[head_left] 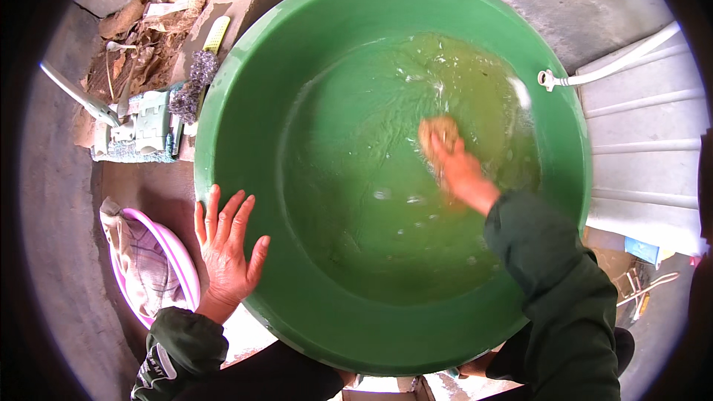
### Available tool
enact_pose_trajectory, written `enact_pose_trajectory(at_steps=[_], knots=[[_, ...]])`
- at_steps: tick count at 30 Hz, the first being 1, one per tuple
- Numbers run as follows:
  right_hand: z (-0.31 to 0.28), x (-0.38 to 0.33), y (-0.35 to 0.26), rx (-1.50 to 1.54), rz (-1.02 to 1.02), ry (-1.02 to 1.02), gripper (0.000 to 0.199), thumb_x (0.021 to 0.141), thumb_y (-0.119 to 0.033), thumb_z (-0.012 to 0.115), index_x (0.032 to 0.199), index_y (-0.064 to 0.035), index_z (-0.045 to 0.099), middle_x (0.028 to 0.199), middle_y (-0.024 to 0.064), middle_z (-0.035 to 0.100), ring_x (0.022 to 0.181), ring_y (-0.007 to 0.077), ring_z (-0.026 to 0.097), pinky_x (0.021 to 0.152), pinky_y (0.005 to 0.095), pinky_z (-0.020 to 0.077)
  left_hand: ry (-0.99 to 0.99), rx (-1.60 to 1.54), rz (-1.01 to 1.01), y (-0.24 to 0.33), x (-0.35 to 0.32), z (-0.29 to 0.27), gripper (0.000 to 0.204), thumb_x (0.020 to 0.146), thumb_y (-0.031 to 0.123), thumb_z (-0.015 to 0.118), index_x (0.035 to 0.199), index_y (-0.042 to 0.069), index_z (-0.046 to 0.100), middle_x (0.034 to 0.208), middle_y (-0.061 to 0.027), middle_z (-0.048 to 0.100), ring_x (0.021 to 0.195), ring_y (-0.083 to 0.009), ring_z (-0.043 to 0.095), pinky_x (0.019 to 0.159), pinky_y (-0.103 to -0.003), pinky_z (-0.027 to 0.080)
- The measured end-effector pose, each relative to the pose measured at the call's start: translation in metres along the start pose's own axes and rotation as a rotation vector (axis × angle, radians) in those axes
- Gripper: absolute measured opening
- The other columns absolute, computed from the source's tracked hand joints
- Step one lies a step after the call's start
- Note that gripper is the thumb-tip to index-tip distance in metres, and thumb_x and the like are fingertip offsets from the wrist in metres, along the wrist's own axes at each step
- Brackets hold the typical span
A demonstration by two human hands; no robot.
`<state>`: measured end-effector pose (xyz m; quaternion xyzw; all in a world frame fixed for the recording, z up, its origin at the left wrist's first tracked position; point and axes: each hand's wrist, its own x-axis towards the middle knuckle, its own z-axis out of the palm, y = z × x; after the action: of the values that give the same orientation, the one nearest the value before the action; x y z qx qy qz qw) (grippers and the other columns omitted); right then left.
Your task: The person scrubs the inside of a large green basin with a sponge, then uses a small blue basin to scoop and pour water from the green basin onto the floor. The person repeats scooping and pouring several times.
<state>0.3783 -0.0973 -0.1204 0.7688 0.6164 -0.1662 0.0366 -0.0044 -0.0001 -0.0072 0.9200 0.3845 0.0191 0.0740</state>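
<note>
A large round green tub [245, 104] holds shallow, cloudy greenish water [356, 193] with ripples and a few bubbles. My right hand [462, 171] reaches into it, right of the middle, fingers closed over a tan loofah-like scrubber [438, 132]. Motion blurs this hand, and its fingers partly cover the scrubber, which is at the water. At the tub's left side, my left hand [229, 249] lies with fingers spread against the rim and holds nothing. Both forearms wear dark green sleeves.
A pink basin [182, 260] with a checked cloth [145, 260] stands at left. Beyond it are a metal scouring ball [202, 74], a yellow-green handle [217, 33] and dry scraps [137, 44] by a block. A white hose [624, 59] ends over the right rim, beside a ridged white panel [642, 156].
</note>
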Motion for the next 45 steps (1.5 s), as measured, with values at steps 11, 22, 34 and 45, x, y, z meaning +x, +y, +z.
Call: enact_pose_trajectory(at_steps=[11, 22, 34, 45], knots=[[0.077, -0.054, -0.138, 0.055, -0.488, -0.068, 0.054, 0.078, -0.008, 0.054, 0.129, -0.0266, 0.053, 0.117, 0.018, 0.041, 0.1, 0.0355, 0.048, 0.068, 0.0431, 0.0507, -0.019, 0.008, 0.0, 0.002, 0.001, -0.001, 0.052, 0.092, 0.039, 0.048, 0.129, 0.002, 0.049, 0.132, -0.0134, 0.048, 0.14, -0.0358, 0.023, 0.112, -0.054, 0.01], [0.0, 0.14, -0.025, 0.051, -0.13, -0.044, 0.082, 0.081, 0.009, 0.045, 0.14, -0.0473, 0.032, 0.147, 0.0226, 0.025, 0.125, 0.0492, 0.039, 0.101, 0.0436, 0.0412, -0.096, 0.053, -0.013, 0.006, 0.005, -0.004, 0.051, 0.093, 0.037, 0.046, 0.128, 0.0, 0.049, 0.132, -0.0155, 0.047, 0.14, -0.0384, 0.02, 0.113, -0.054, 0.01], [0.016, 0.038, 0.185, 0.167, 0.21, 0.053, 0.07, 0.086, -0.001, 0.048, 0.142, -0.0378, 0.031, 0.122, 0.025, 0.042, 0.107, 0.0448, 0.052, 0.094, 0.0462, 0.0441, -0.073, 0.05, -0.004, 0.006, 0.004, -0.001, 0.052, 0.094, 0.04, 0.042, 0.126, -0.001, 0.05, 0.126, -0.0152, 0.052, 0.14, -0.0393, 0.02, 0.112, -0.055, 0.01], [0.051, -0.151, 0.132, 0.342, 0.476, -0.367, 0.074, 0.079, -0.008, 0.062, 0.141, -0.0143, 0.024, 0.101, 0.0262, 0.061, 0.089, 0.0425, 0.062, 0.08, 0.0478, 0.0498, 0.025, 0.014, 0.037, 0.009, 0.0, -0.004, 0.048, 0.093, 0.036, 0.045, 0.124, 0.0, 0.051, 0.117, -0.016, 0.055, 0.139, -0.0384, 0.022, 0.112, -0.054, 0.01]])
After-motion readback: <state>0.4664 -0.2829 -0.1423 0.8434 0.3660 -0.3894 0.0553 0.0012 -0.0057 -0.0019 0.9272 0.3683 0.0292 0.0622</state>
